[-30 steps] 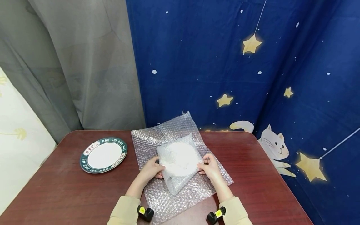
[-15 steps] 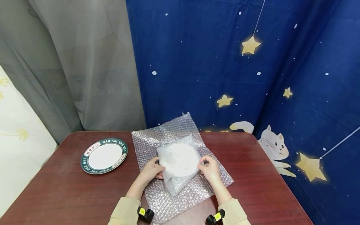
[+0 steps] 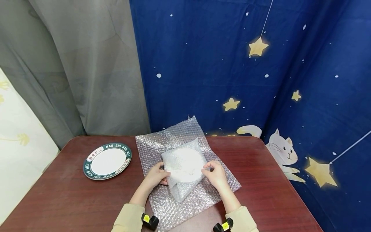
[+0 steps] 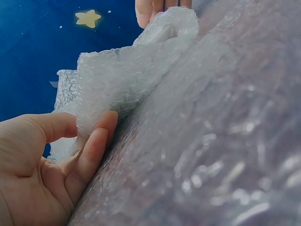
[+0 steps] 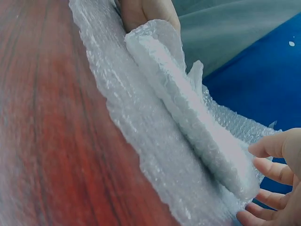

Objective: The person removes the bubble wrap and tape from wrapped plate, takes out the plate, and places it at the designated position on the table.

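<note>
A bubble-wrapped packet (image 3: 185,166) lies on a larger sheet of bubble wrap (image 3: 197,201); a bright white round shape shows through its top. My left hand (image 3: 156,174) pinches the packet's left edge. In the left wrist view, the left thumb goes behind a fold of the wrap while the fingers (image 4: 96,143) lie in front. At the packet's right edge is my right hand (image 3: 215,174). The right wrist view has its fingers (image 5: 277,172) loosely bent and spread, fingertips right at the end of the padded packet (image 5: 193,117).
A plate (image 3: 124,151) with a dark green lettered rim lies to the left on the reddish-brown table (image 3: 261,190). Behind the table hang a grey curtain (image 3: 110,71) and a blue star-patterned curtain (image 3: 197,58). The sheet's far corner reaches the table's back edge.
My right hand has shifted slightly left along the packet's right edge, its fingers loosening there. My left hand keeps its grip in the same place.
</note>
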{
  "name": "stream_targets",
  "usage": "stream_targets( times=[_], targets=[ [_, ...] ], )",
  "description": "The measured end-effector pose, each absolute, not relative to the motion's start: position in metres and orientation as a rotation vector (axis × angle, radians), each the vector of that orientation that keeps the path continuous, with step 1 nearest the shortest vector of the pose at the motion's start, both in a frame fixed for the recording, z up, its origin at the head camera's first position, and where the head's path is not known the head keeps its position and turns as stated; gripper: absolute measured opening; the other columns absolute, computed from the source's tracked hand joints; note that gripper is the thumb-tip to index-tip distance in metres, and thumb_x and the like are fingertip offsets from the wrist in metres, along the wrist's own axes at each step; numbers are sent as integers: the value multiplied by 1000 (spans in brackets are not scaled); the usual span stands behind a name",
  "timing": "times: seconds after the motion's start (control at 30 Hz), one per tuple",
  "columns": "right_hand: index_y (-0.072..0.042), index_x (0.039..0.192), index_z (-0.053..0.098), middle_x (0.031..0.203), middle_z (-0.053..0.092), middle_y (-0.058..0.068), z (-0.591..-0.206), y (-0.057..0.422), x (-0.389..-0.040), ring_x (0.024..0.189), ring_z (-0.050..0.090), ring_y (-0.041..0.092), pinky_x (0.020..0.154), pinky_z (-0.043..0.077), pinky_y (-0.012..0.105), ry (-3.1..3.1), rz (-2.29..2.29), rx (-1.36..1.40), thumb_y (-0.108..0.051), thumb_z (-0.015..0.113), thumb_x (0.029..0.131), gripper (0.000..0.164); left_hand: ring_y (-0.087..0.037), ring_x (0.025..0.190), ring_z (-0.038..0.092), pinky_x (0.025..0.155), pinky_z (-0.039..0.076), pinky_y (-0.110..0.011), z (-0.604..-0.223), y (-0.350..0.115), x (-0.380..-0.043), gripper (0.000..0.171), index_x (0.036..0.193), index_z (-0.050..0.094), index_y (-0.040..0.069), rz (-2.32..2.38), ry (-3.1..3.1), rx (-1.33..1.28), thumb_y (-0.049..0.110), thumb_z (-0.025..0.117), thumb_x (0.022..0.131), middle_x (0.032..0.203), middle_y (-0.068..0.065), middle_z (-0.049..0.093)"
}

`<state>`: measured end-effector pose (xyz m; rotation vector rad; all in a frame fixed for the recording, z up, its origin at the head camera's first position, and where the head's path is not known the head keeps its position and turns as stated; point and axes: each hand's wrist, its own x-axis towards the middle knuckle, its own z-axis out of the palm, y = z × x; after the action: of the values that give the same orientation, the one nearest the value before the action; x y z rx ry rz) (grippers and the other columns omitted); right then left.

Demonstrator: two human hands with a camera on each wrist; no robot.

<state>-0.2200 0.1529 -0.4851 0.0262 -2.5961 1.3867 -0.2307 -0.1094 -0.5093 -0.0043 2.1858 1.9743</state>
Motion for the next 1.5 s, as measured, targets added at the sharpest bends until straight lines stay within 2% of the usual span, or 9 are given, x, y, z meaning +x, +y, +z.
stream_targets(
  times=[0.1,0.17,0.4,0.5,0.8,1.03,1.5],
  targets=[
    [-9,84,71,118,58,15,-481,152,-218,108,53,33,91,43,51,-2573,1380,31,-12,75,78,7,-13,47,56,49,54,-27,-509,-109,-230,66,140,28,-15,1970,2188,-8,-3,61,84,65,-9,57],
    [-9,86,72,115,59,15,-479,151,-217,109,54,33,92,43,51,-2558,1357,38,-11,74,79,8,-13,47,56,49,54,-27,-509,-110,-230,66,139,28,-16,1968,2192,-1,-3,61,84,65,-9,58],
    [-8,89,74,85,66,0,-471,146,-213,79,59,18,72,50,36,-2552,1287,127,-11,74,79,11,-14,47,56,48,54,-27,-508,-110,-230,67,140,26,-16,1960,2195,-14,-3,62,84,66,-10,58],
    [-8,87,73,78,65,-2,-468,143,-211,73,59,15,69,50,33,-2585,1278,172,-13,74,79,9,-14,47,56,48,54,-27,-507,-110,-230,68,140,26,-16,1960,2192,-16,-3,62,84,65,-10,58],
    [-12,79,72,72,63,-6,-469,137,-207,69,57,12,65,48,30,-2634,1214,224,-19,77,78,9,-14,47,56,48,54,-27,-507,-110,-230,68,140,26,-15,1965,2180,-14,-3,61,84,64,-10,57],
    [-9,82,71,71,58,-6,-471,130,-203,67,54,11,61,46,29,-2695,1186,296,-24,78,78,17,-14,48,56,48,54,-28,-506,-110,-230,66,140,28,-15,1970,2182,-5,-3,62,85,64,-10,57],
    [-10,79,72,72,59,-4,-481,124,-201,73,49,15,65,42,31,-2695,1000,363,-25,82,72,20,-14,48,56,48,54,-28,-507,-109,-230,64,139,30,-15,1979,2187,-5,-3,62,84,64,-10,57]
  ],
)
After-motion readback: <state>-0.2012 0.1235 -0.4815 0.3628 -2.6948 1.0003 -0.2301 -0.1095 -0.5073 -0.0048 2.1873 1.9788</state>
